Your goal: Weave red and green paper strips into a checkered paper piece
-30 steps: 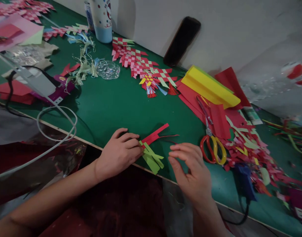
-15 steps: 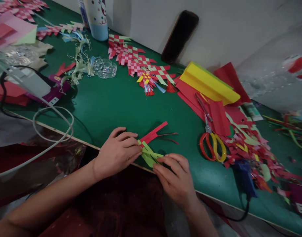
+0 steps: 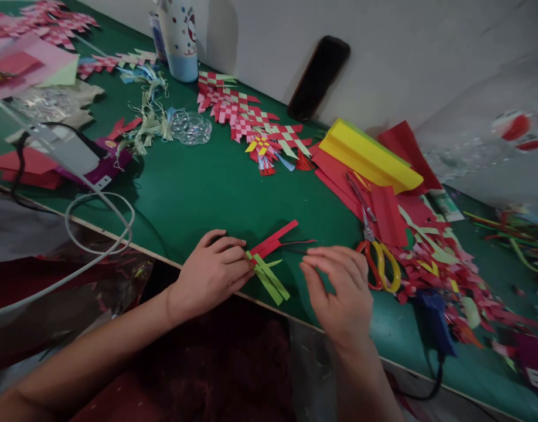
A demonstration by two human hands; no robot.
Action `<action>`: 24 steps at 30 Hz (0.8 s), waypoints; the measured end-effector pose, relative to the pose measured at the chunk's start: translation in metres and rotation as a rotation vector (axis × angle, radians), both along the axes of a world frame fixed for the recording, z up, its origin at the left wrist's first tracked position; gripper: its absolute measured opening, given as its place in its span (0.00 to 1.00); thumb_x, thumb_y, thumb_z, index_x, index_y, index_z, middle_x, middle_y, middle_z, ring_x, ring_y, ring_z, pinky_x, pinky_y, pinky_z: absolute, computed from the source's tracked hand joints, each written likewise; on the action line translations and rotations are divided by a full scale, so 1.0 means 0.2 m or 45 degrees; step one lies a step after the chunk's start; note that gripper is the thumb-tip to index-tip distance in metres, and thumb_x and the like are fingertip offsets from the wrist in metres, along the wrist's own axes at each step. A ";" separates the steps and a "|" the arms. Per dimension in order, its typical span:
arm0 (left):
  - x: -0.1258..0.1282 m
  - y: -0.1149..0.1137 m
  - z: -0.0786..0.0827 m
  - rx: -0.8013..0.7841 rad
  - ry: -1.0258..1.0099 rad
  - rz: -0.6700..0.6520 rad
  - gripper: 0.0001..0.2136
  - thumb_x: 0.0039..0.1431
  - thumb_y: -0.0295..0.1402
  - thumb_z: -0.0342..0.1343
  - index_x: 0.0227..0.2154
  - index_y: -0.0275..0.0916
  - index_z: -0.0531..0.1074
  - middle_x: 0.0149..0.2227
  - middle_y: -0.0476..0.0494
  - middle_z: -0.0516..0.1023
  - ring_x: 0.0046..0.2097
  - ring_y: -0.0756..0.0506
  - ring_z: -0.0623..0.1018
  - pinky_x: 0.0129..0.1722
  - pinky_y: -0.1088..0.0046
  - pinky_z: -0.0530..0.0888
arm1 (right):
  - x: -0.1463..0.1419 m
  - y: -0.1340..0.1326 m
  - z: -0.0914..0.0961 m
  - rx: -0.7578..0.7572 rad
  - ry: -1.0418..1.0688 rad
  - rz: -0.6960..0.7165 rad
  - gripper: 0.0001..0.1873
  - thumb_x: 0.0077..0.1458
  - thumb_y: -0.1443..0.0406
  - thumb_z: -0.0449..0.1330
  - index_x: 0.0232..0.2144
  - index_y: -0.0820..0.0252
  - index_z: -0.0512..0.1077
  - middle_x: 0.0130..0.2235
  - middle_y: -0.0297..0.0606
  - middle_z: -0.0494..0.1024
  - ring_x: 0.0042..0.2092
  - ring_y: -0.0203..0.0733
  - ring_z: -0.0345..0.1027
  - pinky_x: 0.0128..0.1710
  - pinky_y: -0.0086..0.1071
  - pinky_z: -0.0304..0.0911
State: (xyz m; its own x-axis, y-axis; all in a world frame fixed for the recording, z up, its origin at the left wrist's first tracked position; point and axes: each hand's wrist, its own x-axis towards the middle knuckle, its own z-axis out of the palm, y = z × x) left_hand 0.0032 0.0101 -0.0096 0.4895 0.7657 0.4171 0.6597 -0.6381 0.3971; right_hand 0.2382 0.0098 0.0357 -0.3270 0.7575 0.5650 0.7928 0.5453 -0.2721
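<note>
My left hand (image 3: 214,266) presses its closed fingers on a small weave of paper strips at the table's front edge. Red paper strips (image 3: 273,239) stick out of it to the upper right, and lime-green strips (image 3: 271,281) point down to the right. The woven part under my fingertips is partly hidden. To the right, my right hand (image 3: 341,287) is pinched at the tip of a thin dark-red strip (image 3: 293,251) running from the weave. Another thin red strip lies loose just above it. Scissors (image 3: 378,261) with red and yellow handles lie just beyond my right hand.
Folded yellow paper (image 3: 370,155), red sheets and paper scraps (image 3: 453,293) cover the right side. Woven paper fish (image 3: 251,114) line the wall, near a phone (image 3: 319,76) and a bottle (image 3: 181,41). A white cable (image 3: 123,234) loops over the left edge.
My right hand has left the green strips and moved right, now pinching a thin red strip. The green strips lie freer. My left hand stays put; the view has shifted slightly.
</note>
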 end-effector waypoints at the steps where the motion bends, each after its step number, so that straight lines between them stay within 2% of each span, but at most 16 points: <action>1: 0.00 0.00 0.00 -0.007 0.003 -0.005 0.08 0.67 0.35 0.53 0.34 0.45 0.76 0.35 0.54 0.80 0.51 0.45 0.76 0.56 0.60 0.62 | 0.03 0.02 -0.02 -0.025 -0.073 -0.042 0.07 0.58 0.69 0.62 0.39 0.55 0.73 0.40 0.38 0.78 0.45 0.46 0.68 0.47 0.44 0.65; 3: -0.01 0.00 0.00 -0.023 0.007 -0.014 0.09 0.67 0.35 0.52 0.32 0.44 0.75 0.35 0.54 0.80 0.51 0.45 0.76 0.56 0.60 0.62 | 0.10 0.05 -0.09 -0.098 -0.181 -0.121 0.07 0.59 0.66 0.61 0.42 0.57 0.73 0.42 0.42 0.78 0.46 0.49 0.67 0.48 0.47 0.65; 5: -0.01 0.00 0.01 -0.030 0.006 -0.019 0.09 0.67 0.35 0.52 0.32 0.44 0.75 0.35 0.54 0.80 0.51 0.45 0.76 0.56 0.60 0.62 | 0.13 0.08 -0.14 -0.140 -0.240 -0.167 0.06 0.60 0.64 0.60 0.40 0.58 0.74 0.43 0.43 0.77 0.47 0.50 0.67 0.49 0.48 0.64; 8: -0.01 0.00 0.00 -0.036 0.003 -0.024 0.09 0.67 0.36 0.52 0.33 0.45 0.75 0.35 0.54 0.80 0.52 0.46 0.75 0.57 0.60 0.61 | 0.15 0.07 -0.15 -0.137 -0.212 -0.154 0.05 0.61 0.65 0.58 0.36 0.58 0.74 0.41 0.41 0.78 0.45 0.47 0.69 0.47 0.45 0.66; 12: -0.01 0.00 0.01 -0.046 -0.001 -0.029 0.08 0.67 0.35 0.52 0.33 0.44 0.75 0.36 0.53 0.80 0.52 0.45 0.75 0.57 0.60 0.61 | 0.16 0.00 -0.03 -0.204 -0.195 -0.036 0.07 0.62 0.68 0.56 0.41 0.58 0.73 0.38 0.39 0.78 0.41 0.41 0.72 0.42 0.36 0.67; 17: -0.01 0.00 0.02 -0.047 -0.002 -0.018 0.08 0.67 0.35 0.52 0.34 0.45 0.76 0.36 0.54 0.80 0.52 0.45 0.76 0.57 0.60 0.61 | 0.10 -0.08 0.14 -0.152 -0.546 0.112 0.14 0.61 0.73 0.52 0.42 0.60 0.75 0.37 0.41 0.77 0.39 0.45 0.67 0.41 0.40 0.63; 20: -0.01 0.00 0.02 -0.055 0.000 -0.020 0.08 0.67 0.36 0.52 0.35 0.45 0.76 0.36 0.53 0.80 0.52 0.45 0.76 0.57 0.60 0.61 | 0.01 -0.09 0.19 -0.157 -0.708 0.162 0.14 0.61 0.72 0.52 0.42 0.59 0.76 0.37 0.41 0.77 0.40 0.46 0.65 0.41 0.41 0.59; 24: -0.01 0.01 0.02 -0.063 -0.012 -0.040 0.08 0.67 0.37 0.52 0.37 0.45 0.76 0.36 0.53 0.80 0.52 0.45 0.76 0.57 0.60 0.60 | -0.09 -0.08 0.22 -0.131 -0.756 0.261 0.12 0.63 0.69 0.53 0.42 0.57 0.76 0.37 0.38 0.79 0.40 0.45 0.64 0.42 0.41 0.55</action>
